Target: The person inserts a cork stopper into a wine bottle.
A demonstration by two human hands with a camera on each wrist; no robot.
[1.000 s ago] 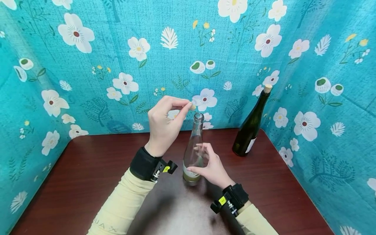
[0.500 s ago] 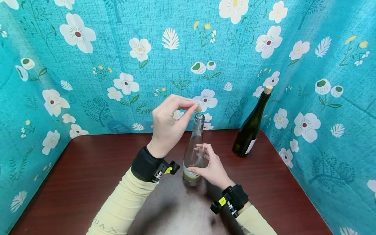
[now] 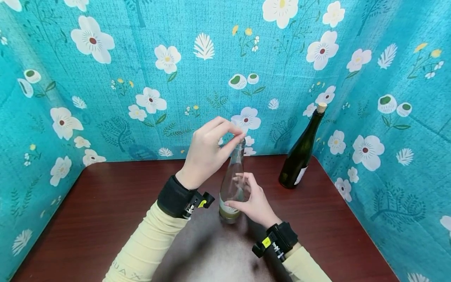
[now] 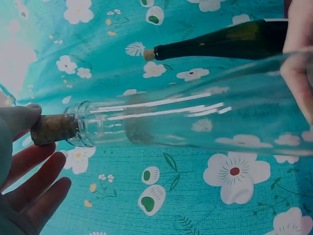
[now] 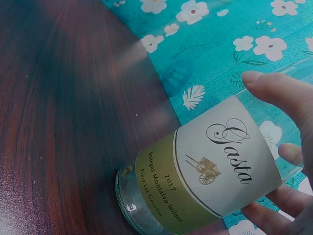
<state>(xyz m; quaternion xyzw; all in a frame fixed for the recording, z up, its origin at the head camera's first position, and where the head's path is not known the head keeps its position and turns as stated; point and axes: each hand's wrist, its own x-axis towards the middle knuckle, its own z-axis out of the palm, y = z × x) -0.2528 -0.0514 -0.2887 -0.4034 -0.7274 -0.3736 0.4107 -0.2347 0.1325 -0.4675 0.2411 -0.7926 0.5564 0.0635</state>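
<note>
Now my left hand [image 3: 208, 152] pinching a cork [image 4: 54, 129] at the mouth of the clear bottle [image 3: 233, 184], mid-counter [image 3: 105, 203], my right hand [image 3: 255, 201] curled round its lower body, dark corked bottle [image 3: 302, 150] near the back right corner, open room to the left.

The head view looks forward and down from above the dark red wooden table [image 3: 105, 219], taking in both hands at frame centre. The left wrist view sits very close, facing along the clear glass bottle [image 4: 195, 122] lying sideways across the frame. The right wrist view, equally close, faces the same bottle's [image 5: 205, 176] labelled base at lower right.
</note>
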